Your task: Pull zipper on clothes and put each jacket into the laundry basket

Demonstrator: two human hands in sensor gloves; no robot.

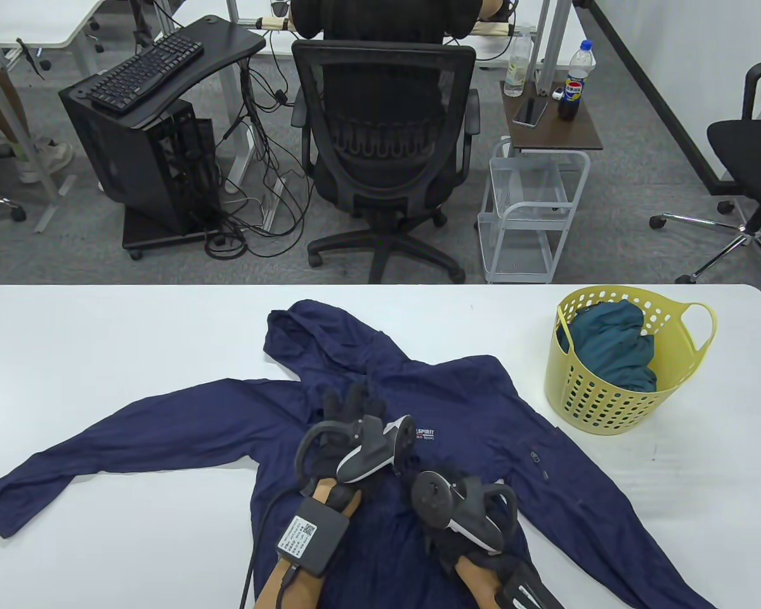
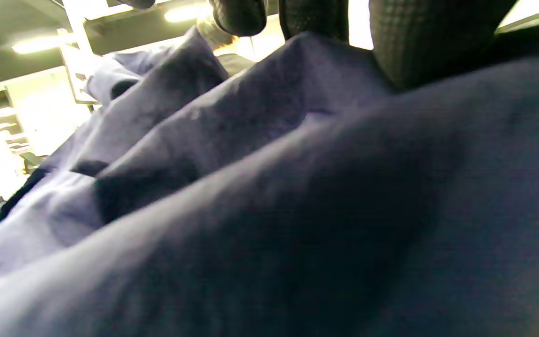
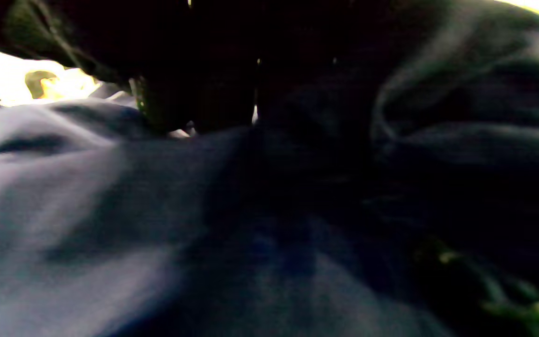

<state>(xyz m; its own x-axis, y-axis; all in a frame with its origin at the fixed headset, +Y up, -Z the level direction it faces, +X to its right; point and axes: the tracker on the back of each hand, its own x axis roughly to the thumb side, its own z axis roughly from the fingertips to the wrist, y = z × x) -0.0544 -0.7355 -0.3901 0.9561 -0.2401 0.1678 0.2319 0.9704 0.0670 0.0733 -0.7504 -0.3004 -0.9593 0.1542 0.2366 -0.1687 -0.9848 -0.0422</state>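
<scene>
zipping: navy blue hooded nylon jacket [image 1: 482,406] is lying spread flat on the white surface [image 1: 101,336]; hold the hem taut, pulling the slider straight along the chest.
left hand [image 1: 349,425]: resting on the chest, grip unclear.
right hand [image 1: 463,507]: lying lower on the front, grip hidden.
basket: yellow perforated plastic laundry basket [image 1: 609,406] is holding a teal garment [image 1: 615,349].

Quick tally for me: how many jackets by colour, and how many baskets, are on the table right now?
Navy jacket: 1, spread flat on the table
Teal jacket: 1, inside the basket
Yellow laundry basket: 1
Total: 3
</scene>
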